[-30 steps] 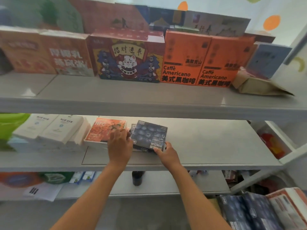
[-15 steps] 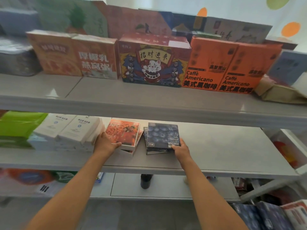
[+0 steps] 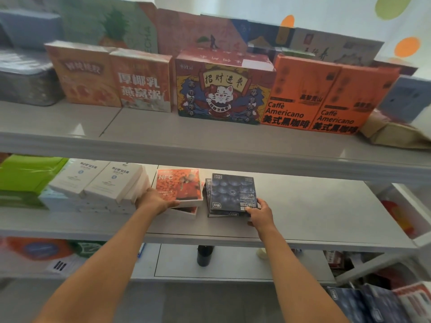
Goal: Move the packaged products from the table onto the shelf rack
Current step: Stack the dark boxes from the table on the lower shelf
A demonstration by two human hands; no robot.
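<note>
Fingers of right hand [image 3: 260, 214] grasp blueberry box [image 3: 233, 193]; left hand [image 3: 155, 201] grips orange box [image 3: 178, 185], middle shelf [image 3: 314, 217]

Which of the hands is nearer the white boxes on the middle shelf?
Left. The left hand grips the orange NFC box beside the white boxes; the right hand is farther right, on the blueberry box.

A grey shelf rack [image 3: 233, 157] fills the view, its flat boards stacked one above another with pale front edges. The upper board [image 3: 144, 127] shows a seam left of its middle and soft glare spots. Behind it rises a white wall [image 3: 338, 17] with green and orange dots [image 3: 407, 46] near the right edge. Diagonal grey braces [image 3: 373, 268] show at the lower right corner. Light is soft and even.
</note>
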